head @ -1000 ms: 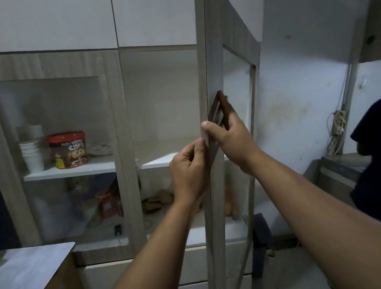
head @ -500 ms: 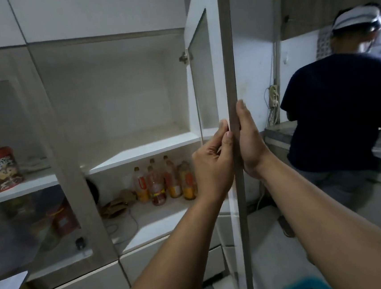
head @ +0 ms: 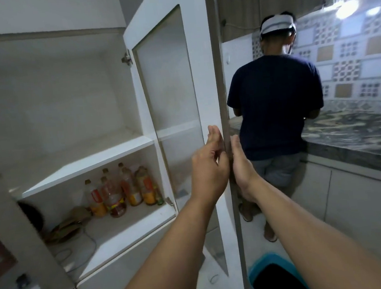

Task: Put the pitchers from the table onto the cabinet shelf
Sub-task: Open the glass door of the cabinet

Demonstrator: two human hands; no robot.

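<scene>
Both hands' grip (head: 229,161) flanks open cabinet door (head: 210,72) edge.

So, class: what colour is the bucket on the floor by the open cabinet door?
Blue bucket with a dark inside, seen in the head view.

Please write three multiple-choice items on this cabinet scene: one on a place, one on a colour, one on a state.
1. Where do the bottles stand?
A. Under the cabinet shelf
B. On the shelf
C. On the counter

2. What colour is the bin on the floor?
A. Red
B. Blue
C. Yellow

3. How is the cabinet door?
A. Shut
B. Removed
C. Swung open

Key: 1 A, they stand in the compartment beneath; 2 B, its rim is blue; 3 C, the left hand and right hand flank its edge.
</scene>
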